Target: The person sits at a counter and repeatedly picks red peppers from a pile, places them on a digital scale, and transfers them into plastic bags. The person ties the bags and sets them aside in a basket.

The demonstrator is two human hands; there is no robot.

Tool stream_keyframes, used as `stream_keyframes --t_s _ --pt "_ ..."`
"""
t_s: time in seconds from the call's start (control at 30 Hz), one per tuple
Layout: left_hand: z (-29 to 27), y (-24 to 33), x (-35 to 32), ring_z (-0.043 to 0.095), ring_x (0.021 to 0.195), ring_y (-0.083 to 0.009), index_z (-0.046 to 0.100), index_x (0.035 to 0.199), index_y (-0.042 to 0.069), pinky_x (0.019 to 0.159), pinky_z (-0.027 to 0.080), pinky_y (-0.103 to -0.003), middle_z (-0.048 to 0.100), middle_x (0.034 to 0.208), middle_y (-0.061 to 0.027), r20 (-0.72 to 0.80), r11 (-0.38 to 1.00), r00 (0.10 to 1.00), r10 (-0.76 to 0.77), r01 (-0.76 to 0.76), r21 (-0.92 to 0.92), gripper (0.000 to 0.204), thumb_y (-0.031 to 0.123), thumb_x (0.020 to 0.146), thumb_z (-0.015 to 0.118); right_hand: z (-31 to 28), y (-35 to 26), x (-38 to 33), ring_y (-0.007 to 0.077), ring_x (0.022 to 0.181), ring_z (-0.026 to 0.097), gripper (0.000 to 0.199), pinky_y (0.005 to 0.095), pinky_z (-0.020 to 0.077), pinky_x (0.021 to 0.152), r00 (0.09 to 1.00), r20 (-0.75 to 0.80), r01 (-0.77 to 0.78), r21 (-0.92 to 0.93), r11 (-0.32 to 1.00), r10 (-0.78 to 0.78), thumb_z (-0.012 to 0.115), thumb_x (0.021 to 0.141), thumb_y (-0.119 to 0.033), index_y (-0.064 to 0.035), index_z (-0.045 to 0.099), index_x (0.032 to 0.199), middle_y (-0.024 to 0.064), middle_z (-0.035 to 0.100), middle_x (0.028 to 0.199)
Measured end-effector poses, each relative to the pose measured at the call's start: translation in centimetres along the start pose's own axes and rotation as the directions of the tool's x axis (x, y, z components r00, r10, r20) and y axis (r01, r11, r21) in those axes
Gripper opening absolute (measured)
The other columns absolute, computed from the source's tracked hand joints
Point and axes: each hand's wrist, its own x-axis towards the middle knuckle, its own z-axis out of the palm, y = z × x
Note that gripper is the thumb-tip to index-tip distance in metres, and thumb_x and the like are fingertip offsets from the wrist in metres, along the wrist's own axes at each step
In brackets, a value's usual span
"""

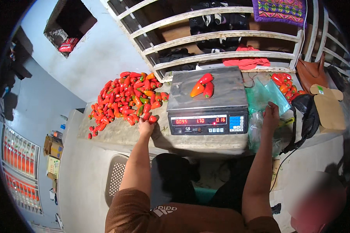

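A large heap of red peppers [122, 97], some orange or greenish, lies left of a digital scale [209, 106]. My left hand [145, 127] is at the heap's near right edge, its fingers around a red pepper [153, 119]; the fingertips are partly hidden among the peppers. On the scale's metal plate rest a few peppers [203, 86], red and orange. Its front panel has lit red digits and a blue keypad. To the right of the scale, my right hand [271, 115] hovers over clear and greenish plastic bags [258, 97], fingers loosely bent and apart, holding nothing visible.
More red peppers [286, 84] sit at the counter's right, near a brown cardboard box [328, 110], a black bag [305, 116] and a brown leather bag [313, 73]. White metal bars [217, 37] stand behind the scale. A perforated basket [114, 174] is below the counter [159, 145].
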Motion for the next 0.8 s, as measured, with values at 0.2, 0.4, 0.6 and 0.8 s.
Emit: stream_keyframes --t_s 0.2,0.4,0.6,0.8 --pt "-4.0 4.4 -2.7 0.038 0.106 -0.039 0.058 0.102 0.01 0.086 0.034 -0.048 0.039 0.119 -0.0165 -0.364 0.999 0.931 0.019 -0.033 -0.033 0.043 0.043 0.074 0.058 0.3 -0.2 -0.5 0.0079 0.059 0.044 0.017 0.0233 0.0372 0.053 0.999 -0.023 0.044 -0.063 0.997 -0.045 0.05 0.078 -0.007 -0.0046 0.053 0.095 0.0012 0.051 0.068" --pt "-8.4 14.0 -3.8 0.038 0.105 -0.0347 0.059 0.1 0.009 0.084 0.032 -0.05 0.047 0.109 -0.0146 -0.437 0.936 0.856 0.277 -0.343 -0.08 0.043 0.045 0.077 0.053 0.3 1.6 0.2 0.0075 0.062 0.047 0.016 0.024 0.0403 0.058 0.998 -0.062 -0.005 0.022 1.0 0.007 0.05 0.078 -0.005 -0.0041 0.053 0.094 0.0007 0.053 0.07" --pt "-8.0 20.9 -6.1 0.031 0.118 -0.033 0.057 0.107 0.014 0.09 0.023 -0.055 0.039 0.127 -0.0097 -0.185 0.946 0.928 0.322 -0.325 0.019 0.051 0.053 0.077 0.047 -2.1 -4.4 -0.2 0.006 0.061 0.044 0.014 0.0204 0.0394 0.059 0.99 -0.096 0.118 0.16 0.98 -0.104 0.053 0.08 -0.007 -0.005 0.054 0.095 -0.002 0.048 0.07" --pt "-6.4 19.3 -5.2 0.026 0.121 -0.035 0.051 0.117 0.016 0.094 0.019 -0.055 0.035 0.13 -0.0125 -0.116 0.92 0.935 0.336 -0.352 -0.171 0.064 0.061 0.072 0.046 -10.5 -14.8 -3.3 0.0083 0.064 0.046 0.022 0.0234 0.0387 0.06 0.955 -0.095 0.297 0.337 0.893 -0.282 0.057 0.082 -0.021 -0.0021 0.054 0.093 0.0009 0.051 0.072"
